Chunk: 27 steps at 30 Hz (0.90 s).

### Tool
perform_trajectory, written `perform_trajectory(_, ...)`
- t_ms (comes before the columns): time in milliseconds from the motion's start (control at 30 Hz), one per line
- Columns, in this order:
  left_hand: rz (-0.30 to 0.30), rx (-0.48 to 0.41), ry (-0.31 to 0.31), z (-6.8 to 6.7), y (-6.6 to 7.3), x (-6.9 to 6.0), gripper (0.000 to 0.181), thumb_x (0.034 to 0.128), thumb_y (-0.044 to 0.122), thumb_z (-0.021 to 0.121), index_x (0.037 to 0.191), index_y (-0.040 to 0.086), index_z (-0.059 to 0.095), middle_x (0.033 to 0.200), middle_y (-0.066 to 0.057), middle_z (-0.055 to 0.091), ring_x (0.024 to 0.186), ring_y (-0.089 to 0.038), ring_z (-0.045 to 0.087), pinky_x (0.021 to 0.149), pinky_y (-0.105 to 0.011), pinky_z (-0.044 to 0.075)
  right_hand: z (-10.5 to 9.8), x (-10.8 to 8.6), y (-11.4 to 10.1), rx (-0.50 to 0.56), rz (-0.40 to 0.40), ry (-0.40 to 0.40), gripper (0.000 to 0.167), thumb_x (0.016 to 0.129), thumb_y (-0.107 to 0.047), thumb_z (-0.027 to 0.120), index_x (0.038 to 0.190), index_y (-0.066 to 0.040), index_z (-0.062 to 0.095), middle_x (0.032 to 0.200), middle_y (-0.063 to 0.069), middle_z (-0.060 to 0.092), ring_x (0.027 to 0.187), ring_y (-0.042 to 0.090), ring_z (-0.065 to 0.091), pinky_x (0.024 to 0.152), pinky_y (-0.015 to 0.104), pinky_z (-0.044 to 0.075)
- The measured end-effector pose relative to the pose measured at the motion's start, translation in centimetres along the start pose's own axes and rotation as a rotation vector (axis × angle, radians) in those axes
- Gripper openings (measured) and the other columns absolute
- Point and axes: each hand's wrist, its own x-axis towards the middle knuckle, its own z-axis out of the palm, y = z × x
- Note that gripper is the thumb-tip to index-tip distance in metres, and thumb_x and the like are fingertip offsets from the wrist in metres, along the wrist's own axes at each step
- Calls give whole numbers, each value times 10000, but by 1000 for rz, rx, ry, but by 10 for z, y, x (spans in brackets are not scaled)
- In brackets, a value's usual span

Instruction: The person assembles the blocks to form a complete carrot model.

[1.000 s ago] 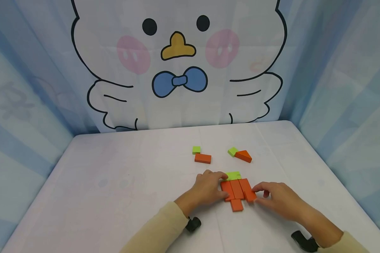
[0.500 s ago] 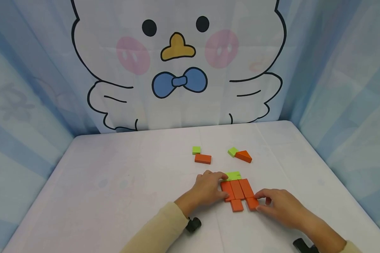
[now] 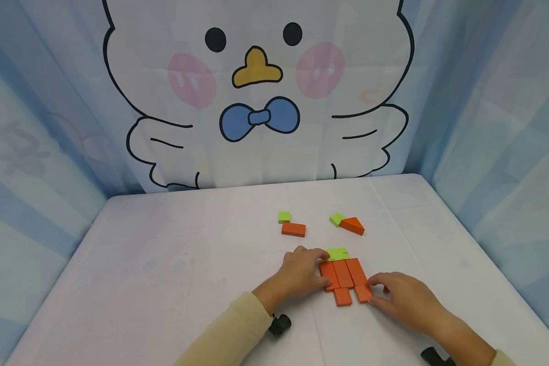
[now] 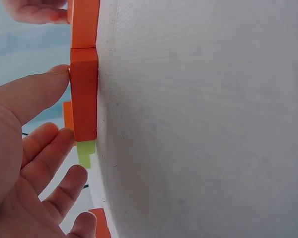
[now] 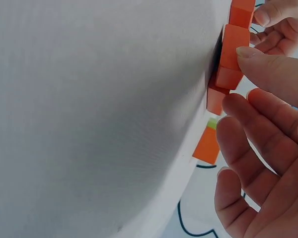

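Flat orange blocks lie side by side on the white table, with light green pieces along their far edge. Below the row sit two shorter orange blocks, one under the middle and one at the right. My left hand rests against the left side of the group; its thumb touches the leftmost orange block and its index finger reaches the green pieces. My right hand pinches the lower right orange block between thumb and index finger. That block's far end meets the right block of the row.
Behind the group lie a green block next to an orange block. Farther right, another green block touches an orange triangular block. A printed curtain stands along the table's back edge.
My right hand has drawn the orange block toward me along the right block of the row, then nudged it slightly back. My left hand has stayed in place.
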Motion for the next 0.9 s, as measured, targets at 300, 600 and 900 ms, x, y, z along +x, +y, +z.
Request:
perform_trajectory(300, 0, -4, -4, -1, 1, -1, 518, 876, 375, 787, 1337, 204, 625, 1255, 95, 631, 1169, -167, 496, 945, -375, 376, 3, 0, 1, 14, -8, 20, 350, 834, -310, 814, 1115, -130, 710, 935, -107, 631, 755, 80, 496, 663, 306, 470)
perform_trajectory(600, -4, -6, -4, 0, 1, -1, 516, 878, 376, 785, 1337, 206, 625, 1252, 101, 628, 1168, -163, 493, 944, -370, 374, 5, 4, 2, 23, -1, -13, 422, 836, -340, 808, 1167, -104, 693, 938, -108, 624, 758, 91, 492, 668, 315, 468)
perform_trajectory(900, -5, -6, -6, 0, 1, -1, 518, 879, 375, 784, 1340, 204, 623, 1263, 99, 625, 1172, -164, 493, 948, -368, 374, 5, 5, -1, 22, 6, -32, 455, 834, -339, 812, 1196, -94, 685, 954, -96, 624, 767, 101, 494, 684, 329, 472)
